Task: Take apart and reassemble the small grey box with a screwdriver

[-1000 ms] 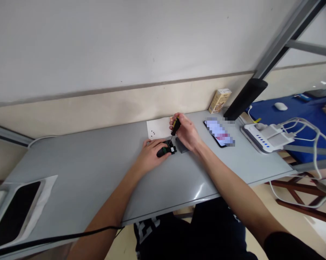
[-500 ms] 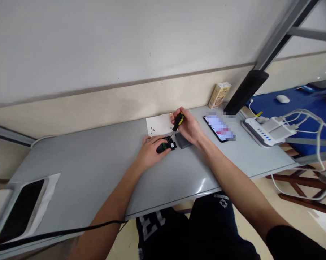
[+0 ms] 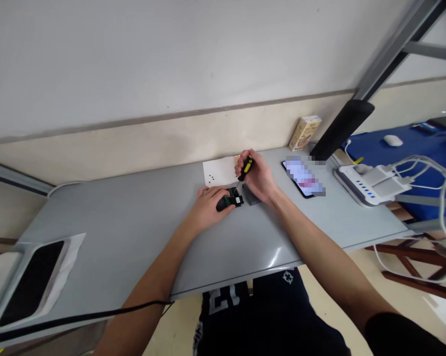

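My left hand lies on the desk with its fingers closed round a small black opened device with a green circuit board, perhaps a computer mouse. In my right hand is a black-and-yellow screwdriver, held tilted with its thin shaft pointing down into the device. The exact spot of its tip is too small to make out. A dark grey box sits just right of the device, partly hidden by my right hand. Behind the hands, several tiny dark screws rest on a white sheet of paper.
On the right of the grey desk are a lit phone, a carton and a power strip with white cables. A black padded post stands behind them. At the left lies a dark-screened tablet-like device.
The view has shifted slightly, so everything appears a little to the right. Both hands keep their hold, with the screwdriver still pointing into the device.
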`<action>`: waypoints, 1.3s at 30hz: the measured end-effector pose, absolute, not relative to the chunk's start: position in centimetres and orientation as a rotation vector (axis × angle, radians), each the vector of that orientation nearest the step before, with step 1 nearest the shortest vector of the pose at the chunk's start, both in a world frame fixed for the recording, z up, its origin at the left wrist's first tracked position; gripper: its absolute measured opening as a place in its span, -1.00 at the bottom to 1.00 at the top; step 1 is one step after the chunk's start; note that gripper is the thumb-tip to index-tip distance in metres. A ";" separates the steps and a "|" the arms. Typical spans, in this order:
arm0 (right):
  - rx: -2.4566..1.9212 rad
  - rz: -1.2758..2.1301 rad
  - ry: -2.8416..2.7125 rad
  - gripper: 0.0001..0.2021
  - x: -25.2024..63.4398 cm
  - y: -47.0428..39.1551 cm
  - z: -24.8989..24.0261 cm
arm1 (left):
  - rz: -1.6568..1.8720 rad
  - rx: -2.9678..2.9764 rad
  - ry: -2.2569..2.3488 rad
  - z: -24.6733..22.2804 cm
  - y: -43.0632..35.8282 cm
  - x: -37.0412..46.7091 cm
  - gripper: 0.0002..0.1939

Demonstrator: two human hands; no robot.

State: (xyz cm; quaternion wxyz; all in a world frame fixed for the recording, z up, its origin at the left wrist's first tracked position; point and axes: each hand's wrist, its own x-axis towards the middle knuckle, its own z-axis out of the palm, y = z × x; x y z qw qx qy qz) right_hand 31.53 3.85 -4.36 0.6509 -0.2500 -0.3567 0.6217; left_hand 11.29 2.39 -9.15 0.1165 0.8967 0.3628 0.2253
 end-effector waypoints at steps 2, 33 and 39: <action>-0.577 1.384 -0.790 -0.61 31.6 3.9 -4.6 | 0.659 2.628 1.063 -9.2 2.4 11.3 -0.82; -0.995 0.752 -1.340 -0.67 31.8 3.4 -5.2 | 0.607 2.685 1.050 -8.8 2.4 11.0 -0.79; -1.097 0.587 -1.132 -0.59 32.9 4.0 -4.8 | 0.578 2.711 1.015 -8.5 2.2 11.0 -0.75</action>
